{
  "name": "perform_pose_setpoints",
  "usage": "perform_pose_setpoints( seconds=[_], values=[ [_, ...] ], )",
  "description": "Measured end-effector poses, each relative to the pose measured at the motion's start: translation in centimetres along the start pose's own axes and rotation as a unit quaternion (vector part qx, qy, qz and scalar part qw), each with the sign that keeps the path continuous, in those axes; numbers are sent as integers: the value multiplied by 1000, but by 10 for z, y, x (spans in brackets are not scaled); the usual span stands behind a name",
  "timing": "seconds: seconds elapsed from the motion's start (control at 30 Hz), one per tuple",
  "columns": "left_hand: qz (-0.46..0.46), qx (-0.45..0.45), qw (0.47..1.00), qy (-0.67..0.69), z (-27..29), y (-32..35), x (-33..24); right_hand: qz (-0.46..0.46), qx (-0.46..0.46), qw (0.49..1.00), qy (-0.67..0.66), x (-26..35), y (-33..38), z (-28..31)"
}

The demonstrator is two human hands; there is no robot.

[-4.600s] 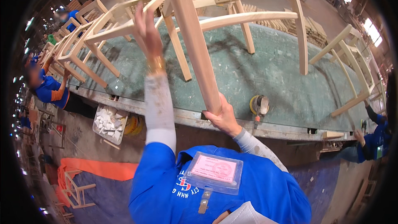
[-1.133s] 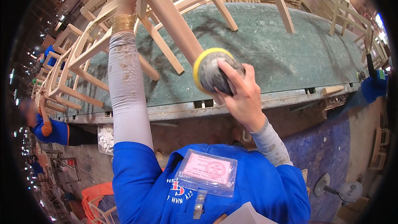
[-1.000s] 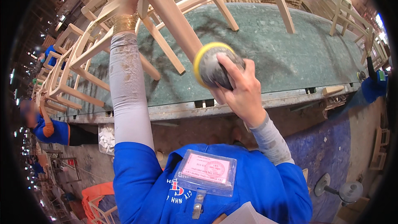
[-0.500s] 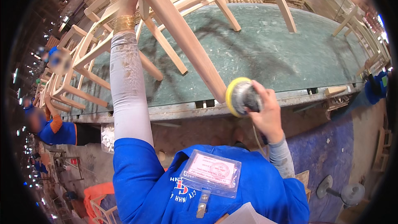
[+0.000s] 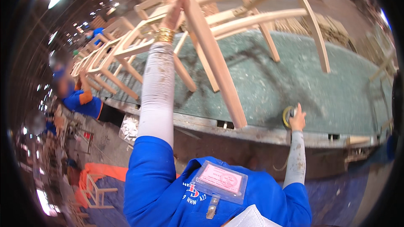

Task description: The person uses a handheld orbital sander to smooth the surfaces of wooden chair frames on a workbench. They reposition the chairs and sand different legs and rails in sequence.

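An unfinished pale wooden chair frame (image 5: 219, 59) lies tipped on the green-topped workbench (image 5: 294, 88), one leg pointing down toward me. My left hand (image 5: 176, 10) is raised and grips the top of that leg where it meets the frame; gold bangles sit on the wrist. My right hand (image 5: 296, 120) reaches out to the bench's front edge and is closed on a round sander with a yellow pad (image 5: 288, 115), which rests at the bench surface, apart from the chair leg.
More bare wooden chair frames (image 5: 109, 63) line the bench to the left. A person in blue and orange (image 5: 80, 96) works at the left end. A small wooden frame (image 5: 97, 191) stands on orange sheeting on the floor, lower left. The bench's metal edge (image 5: 252, 132) runs in front of me.
My right hand has carried the sander down off the chair leg and out to the right, onto the bench edge. My left hand keeps its grip on the chair.
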State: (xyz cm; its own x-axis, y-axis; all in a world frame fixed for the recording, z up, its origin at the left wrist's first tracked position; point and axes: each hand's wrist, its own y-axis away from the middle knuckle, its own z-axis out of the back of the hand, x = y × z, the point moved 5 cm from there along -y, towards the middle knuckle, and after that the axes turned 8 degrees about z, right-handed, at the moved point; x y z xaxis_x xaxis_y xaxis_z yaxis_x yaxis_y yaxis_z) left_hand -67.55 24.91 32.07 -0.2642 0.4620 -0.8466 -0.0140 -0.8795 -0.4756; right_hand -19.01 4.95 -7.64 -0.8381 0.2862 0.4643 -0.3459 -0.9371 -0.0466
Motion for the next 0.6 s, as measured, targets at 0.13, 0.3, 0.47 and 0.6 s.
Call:
perform_pose_setpoints(
  seconds=[0.13, 0.3, 0.47, 0.6],
  values=[
    [85, 5, 993, 80, 14, 9, 4, 53, -23, 992, 110, 9, -10, -11],
    [73, 1, 992, 101, -7, 36, -2, 265, 45, 873, -407, 165, 46, 44],
    [-91, -92, 986, 103, -25, 77, 14, 348, 30, 877, -330, 268, 140, 74],
    [152, -201, 962, 101, -31, 156, 163, 320, -50, 892, -315, 265, 140, 64]
  ],
)
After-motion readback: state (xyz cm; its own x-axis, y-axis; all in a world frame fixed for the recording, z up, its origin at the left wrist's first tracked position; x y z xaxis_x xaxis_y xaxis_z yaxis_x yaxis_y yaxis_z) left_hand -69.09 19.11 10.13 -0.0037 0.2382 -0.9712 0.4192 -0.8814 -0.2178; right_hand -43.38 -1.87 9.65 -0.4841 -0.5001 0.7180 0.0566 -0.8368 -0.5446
